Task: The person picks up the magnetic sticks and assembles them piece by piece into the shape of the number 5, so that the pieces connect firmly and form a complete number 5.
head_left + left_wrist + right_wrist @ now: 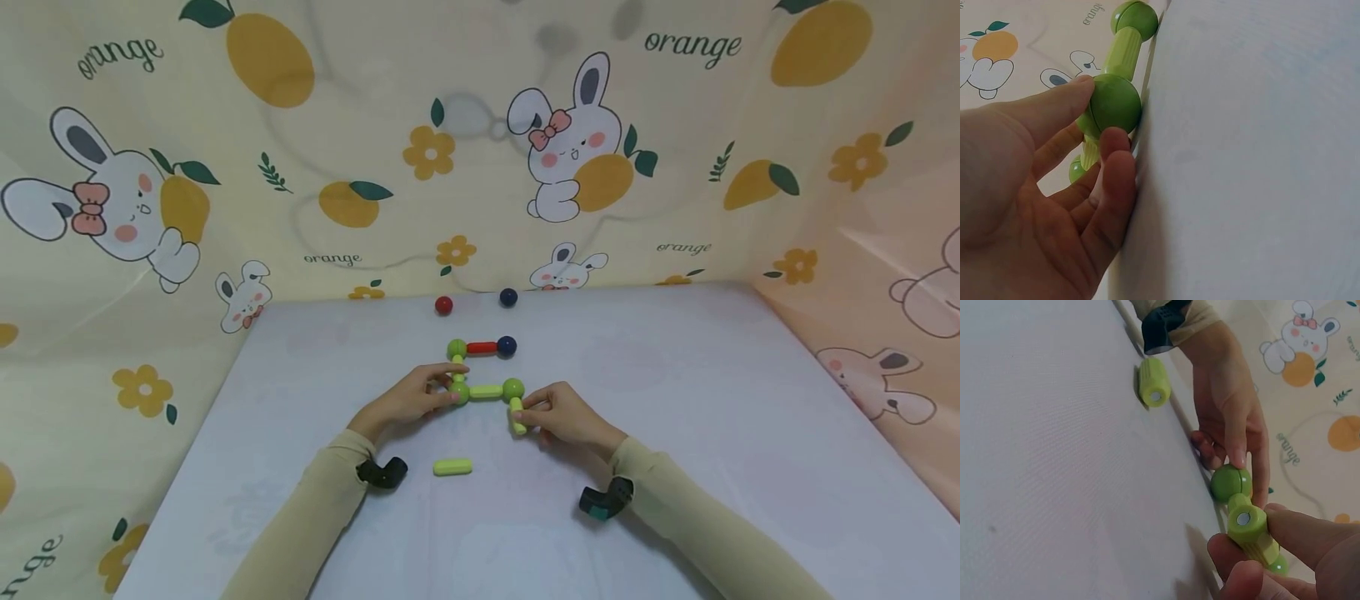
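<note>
My left hand (401, 400) pinches a green ball (1113, 105) at the corner of a zigzag of balls and rods. From that ball, one yellow-green rod (486, 392) runs right to a second green ball (513, 388). Another rod runs back to a third green ball (457, 348), which joins a red rod (482, 347) with a dark blue ball (507, 346) at its end. My right hand (568, 417) pinches a yellow-green rod (1259, 540) between thumb and fingers. Its far end meets the second green ball; its near end shows a silver disc.
A loose yellow-green rod (452, 467) lies on the white table (300, 517), nearer than the hands. A red ball (444, 305) and a dark blue ball (508, 297) sit at the table's back edge. Behind hangs a printed cloth (480, 225).
</note>
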Demonstrator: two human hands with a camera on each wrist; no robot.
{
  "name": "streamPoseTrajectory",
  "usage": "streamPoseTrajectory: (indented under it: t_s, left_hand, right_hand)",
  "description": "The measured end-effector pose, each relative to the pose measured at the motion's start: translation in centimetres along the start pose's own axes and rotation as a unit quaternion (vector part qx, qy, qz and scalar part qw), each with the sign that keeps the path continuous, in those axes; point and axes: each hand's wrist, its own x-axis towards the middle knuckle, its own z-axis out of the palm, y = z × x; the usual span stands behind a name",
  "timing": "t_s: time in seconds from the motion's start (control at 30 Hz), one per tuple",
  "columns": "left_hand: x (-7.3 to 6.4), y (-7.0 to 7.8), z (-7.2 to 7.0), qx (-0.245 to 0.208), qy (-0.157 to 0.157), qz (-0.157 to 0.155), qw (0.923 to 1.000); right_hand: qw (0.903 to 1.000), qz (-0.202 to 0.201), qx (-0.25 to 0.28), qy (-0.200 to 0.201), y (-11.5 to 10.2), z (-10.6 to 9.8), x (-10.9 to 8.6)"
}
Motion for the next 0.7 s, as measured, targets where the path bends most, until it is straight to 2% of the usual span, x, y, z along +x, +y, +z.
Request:
streamPoseTrajectory:
  t_s: [0.33, 0.53, 0.7]
  left_hand:
    - [0.09, -0.02, -0.08, 0.015, -0.003, 0.013, 0.9998]
    - [0.07, -0.02, -0.1, 0.012, -0.002, 0.006, 0.9999]
    - [0.0, -0.03, -0.07, 0.007, -0.003, 0.002, 1.0]
  right_hand:
    - [1.0, -0.001, 0.003, -0.004, 0.18, -0.16, 0.24]
    - [1.0, 0.0, 0.0, -0.007, 0.09, -0.27, 0.39]
    - [1.0, -0.001, 0.002, 0.008, 0.07, -0.19, 0.43]
